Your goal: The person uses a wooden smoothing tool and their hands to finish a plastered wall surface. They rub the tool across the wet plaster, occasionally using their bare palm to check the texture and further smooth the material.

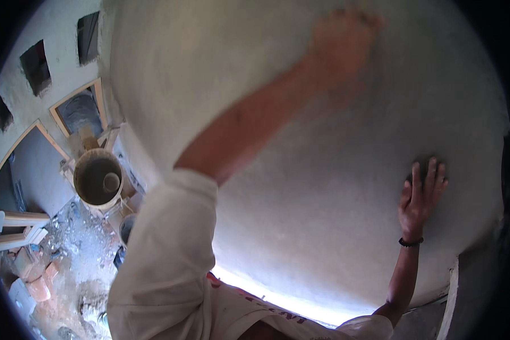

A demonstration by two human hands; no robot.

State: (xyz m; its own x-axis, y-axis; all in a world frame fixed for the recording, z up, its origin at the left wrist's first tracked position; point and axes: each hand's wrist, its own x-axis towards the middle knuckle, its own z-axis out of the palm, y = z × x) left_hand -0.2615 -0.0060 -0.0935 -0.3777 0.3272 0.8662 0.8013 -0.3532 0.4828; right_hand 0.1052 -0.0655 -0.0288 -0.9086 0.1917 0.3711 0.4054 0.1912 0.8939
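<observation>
My left hand [345,42] is raised high against a grey plastered wall [300,187], with the bare forearm stretched across the view. Motion smears its fingers, so I cannot make out whether it holds anything. Lower down on the right, my right hand [419,204] rests flat on the same wall, fingers spread and pointing upward. It holds nothing, and a dark beaded bracelet [411,242] circles its wrist.
A large bucket [76,175] with a small round container [111,182] inside stands at left. Below it are another bucket [126,229], wooden boards [17,219] and broken bricks [39,286] on a littered floor. A wall with square openings [35,67] stands beyond.
</observation>
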